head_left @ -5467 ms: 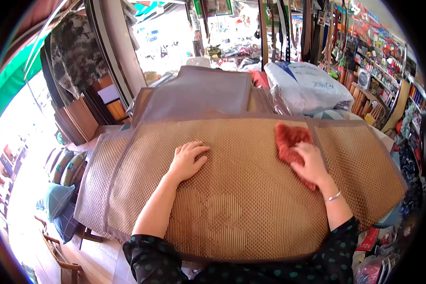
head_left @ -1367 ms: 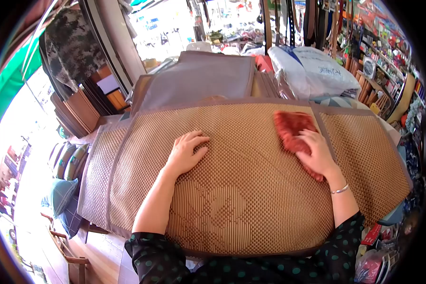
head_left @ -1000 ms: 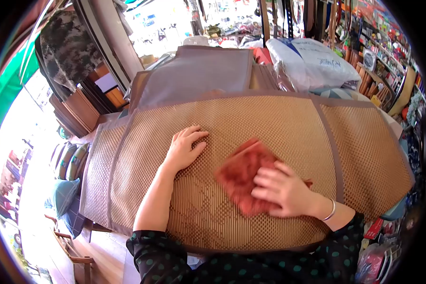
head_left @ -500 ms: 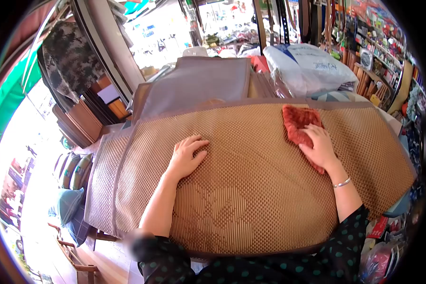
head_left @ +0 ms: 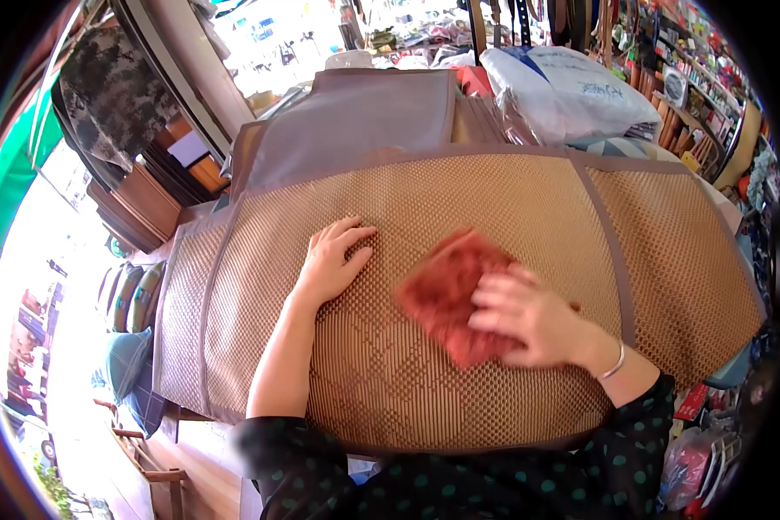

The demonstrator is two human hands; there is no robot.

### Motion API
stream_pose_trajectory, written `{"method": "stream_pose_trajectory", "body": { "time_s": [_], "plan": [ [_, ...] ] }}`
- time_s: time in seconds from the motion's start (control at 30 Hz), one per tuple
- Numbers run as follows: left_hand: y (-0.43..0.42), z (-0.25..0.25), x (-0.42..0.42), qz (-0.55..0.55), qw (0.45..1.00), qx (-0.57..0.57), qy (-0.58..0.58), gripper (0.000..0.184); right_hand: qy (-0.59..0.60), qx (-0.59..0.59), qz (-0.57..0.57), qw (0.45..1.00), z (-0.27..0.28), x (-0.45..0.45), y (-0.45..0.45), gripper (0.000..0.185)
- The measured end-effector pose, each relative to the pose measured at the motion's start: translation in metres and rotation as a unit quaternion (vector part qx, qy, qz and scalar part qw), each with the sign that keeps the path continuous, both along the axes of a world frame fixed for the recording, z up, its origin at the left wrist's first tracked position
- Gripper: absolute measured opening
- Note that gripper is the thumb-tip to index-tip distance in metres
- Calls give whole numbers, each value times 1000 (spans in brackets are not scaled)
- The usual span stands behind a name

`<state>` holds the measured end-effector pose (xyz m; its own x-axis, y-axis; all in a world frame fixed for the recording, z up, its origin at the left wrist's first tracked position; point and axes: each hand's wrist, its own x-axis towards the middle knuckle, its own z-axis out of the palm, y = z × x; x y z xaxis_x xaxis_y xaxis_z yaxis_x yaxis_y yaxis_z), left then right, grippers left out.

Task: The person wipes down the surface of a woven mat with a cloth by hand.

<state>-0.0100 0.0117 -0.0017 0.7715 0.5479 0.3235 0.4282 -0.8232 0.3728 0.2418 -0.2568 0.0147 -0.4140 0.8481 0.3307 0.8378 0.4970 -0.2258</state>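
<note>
One red cloth (head_left: 442, 282) is laid on the woven mat (head_left: 477, 191), near its middle, with twelve o'clock taken as straight away from the wearer. It is overlapped by the fingers of the right hand (head_left: 524, 321), the nearer hand; from those fingers, most of its visible part is spread towards nine and ten o'clock. A blunt diamond is shown by that part, with corners near twelve, nine and six. Its long axis cannot be told, since the rest is covered by the hand. The right fingers are held close together and blurred; whether any cloth is pinched cannot be told.

The left hand (head_left: 329, 260) is placed between nine and ten o'clock from the cloth, near but not touching it. Its palm is turned down on the mat, the fingers slightly parted and the thumb held apart, with nothing seen gripped.

Farther out, beyond the mat's far edge, a grey-brown sheet (head_left: 355, 121) is seen at eleven o'clock from the cloth, and a white plastic-wrapped bundle (head_left: 581, 100) at one.
</note>
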Motion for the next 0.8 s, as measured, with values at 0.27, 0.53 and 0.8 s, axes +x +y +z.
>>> {"method": "stream_pose_trajectory", "body": {
  "time_s": [0.27,0.53,0.8],
  "plan": [
    [-1,3,-1,-9,1000,-16,1,40,31,90,-334,938,-18,109,15,48],
    [2,-2,-1,-8,1000,-16,6,40,-54,30,-20,998,-2,-5,-4,57],
    [1,-1,-1,5,1000,-6,5,40,-7,10,-39,999,0,12,4,54]
  ]
}}
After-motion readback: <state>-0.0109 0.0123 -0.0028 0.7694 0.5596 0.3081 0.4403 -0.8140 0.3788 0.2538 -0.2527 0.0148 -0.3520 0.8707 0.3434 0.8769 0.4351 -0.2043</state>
